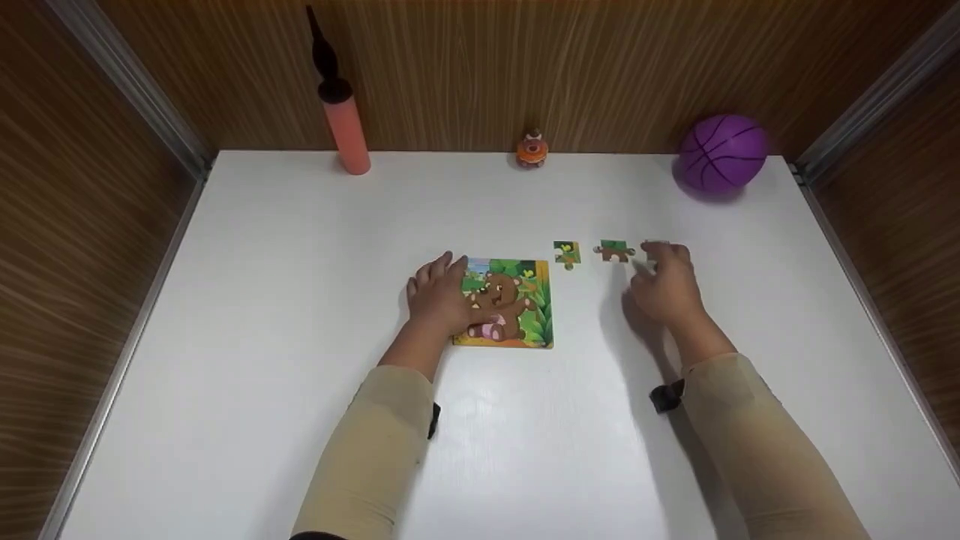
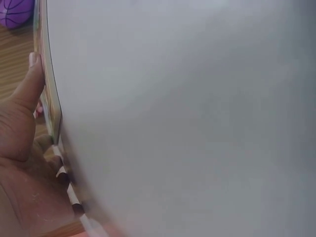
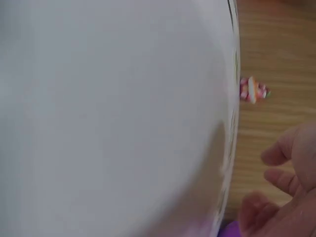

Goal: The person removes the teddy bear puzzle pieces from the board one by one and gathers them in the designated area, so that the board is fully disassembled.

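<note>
A square jigsaw puzzle with a brown bear (image 1: pixel 517 307) lies flat on the white table. My left hand (image 1: pixel 441 298) rests over its left side, the thumb lying across the picture and the fingers reaching past its left edge. To the puzzle's upper right lie a green and yellow puzzle piece (image 1: pixel 568 253) and a brown and green puzzle piece (image 1: pixel 613 250). Farther right, my right hand (image 1: pixel 667 289) hovers with bent fingers at another puzzle piece (image 1: pixel 658 241), which the fingers partly cover. In the right wrist view, a gap shows between the thumb and fingers.
Along the back of the table (image 1: pixel 225 300) stand a coral hand pump (image 1: pixel 347 135) with a black nozzle, a small orange figurine (image 1: pixel 532 151) and a purple ball (image 1: pixel 722 154). Brown wood-grain panels (image 1: pixel 450 75) enclose the back and sides.
</note>
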The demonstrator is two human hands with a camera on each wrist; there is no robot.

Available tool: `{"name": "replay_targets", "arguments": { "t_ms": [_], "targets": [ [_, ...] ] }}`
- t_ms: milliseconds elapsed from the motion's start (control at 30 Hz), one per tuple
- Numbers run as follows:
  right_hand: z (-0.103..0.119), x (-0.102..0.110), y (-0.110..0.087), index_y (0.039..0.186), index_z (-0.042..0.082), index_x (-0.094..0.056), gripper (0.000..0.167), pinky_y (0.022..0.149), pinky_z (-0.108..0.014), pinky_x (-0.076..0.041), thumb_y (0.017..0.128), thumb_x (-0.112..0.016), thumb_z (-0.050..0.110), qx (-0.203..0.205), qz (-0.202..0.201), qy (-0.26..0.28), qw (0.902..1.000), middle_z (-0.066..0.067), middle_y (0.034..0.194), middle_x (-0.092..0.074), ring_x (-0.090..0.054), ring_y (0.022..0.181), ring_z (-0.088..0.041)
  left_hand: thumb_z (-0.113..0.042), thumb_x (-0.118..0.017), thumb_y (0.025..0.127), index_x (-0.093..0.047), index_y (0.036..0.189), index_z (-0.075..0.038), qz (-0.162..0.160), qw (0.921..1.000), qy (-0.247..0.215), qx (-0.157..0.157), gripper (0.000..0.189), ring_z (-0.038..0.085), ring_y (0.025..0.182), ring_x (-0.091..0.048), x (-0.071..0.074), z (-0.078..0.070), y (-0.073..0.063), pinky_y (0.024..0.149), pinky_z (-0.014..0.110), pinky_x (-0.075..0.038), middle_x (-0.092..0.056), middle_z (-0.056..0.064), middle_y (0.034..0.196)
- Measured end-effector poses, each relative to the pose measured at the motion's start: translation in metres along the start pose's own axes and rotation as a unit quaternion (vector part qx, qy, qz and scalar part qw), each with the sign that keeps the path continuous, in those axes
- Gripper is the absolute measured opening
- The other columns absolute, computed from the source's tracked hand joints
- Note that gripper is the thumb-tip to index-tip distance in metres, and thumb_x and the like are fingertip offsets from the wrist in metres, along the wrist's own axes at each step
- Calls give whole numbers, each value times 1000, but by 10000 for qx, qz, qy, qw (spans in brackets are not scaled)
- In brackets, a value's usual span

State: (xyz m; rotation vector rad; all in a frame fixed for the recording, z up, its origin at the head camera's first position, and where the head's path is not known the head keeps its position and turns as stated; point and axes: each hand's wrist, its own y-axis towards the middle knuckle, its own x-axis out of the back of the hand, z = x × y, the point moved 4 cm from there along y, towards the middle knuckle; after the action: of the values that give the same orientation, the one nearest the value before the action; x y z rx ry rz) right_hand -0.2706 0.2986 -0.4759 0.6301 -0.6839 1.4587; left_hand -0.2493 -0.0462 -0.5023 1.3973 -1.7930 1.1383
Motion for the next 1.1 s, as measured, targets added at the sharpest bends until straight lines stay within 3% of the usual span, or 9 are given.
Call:
{"name": "replay_targets", "arguments": {
  "t_ms": [100,300,800,1100],
  "targets": [
    [13,-11,-7,149,-8,-49,53,104,-58,-47,98,-58,0,320,111,221,9992,-34,142,-46,-53,123,-49,-63,-86,80,-29,169,-17,-9,10000,-34,-14,116,36,157,-17,-1,0,0,126,56,-14,-17,9,175],
    [40,-35,-18,146,-7,-53,52,96,-56,-49,98,-69,2,752,379,415,9956,-31,129,-57,-59,109,-45,-67,-85,79,-28,169,-17,-32,10000,-40,-36,118,36,157,-17,0,0,0,125,55,-14,-16,9,176],
    [66,-84,-32,154,-1,-49,66,101,-51,-48,96,-76,11,469,1563,316,9861,-21,124,-58,-55,111,-32,-65,-85,81,-28,169,-17,-44,10000,6,-54,115,36,157,-17,-1,1,0,125,57,-14,-17,10,175],
    [71,-97,-35,146,3,-62,48,99,-48,-49,100,-75,13,386,1529,-74,9875,-18,127,-57,-53,109,-29,-66,-87,77,-28,169,-17,7,9998,-199,-32,121,37,158,-16,-2,1,0,126,57,-11,-16,10,176]
  ]
}}
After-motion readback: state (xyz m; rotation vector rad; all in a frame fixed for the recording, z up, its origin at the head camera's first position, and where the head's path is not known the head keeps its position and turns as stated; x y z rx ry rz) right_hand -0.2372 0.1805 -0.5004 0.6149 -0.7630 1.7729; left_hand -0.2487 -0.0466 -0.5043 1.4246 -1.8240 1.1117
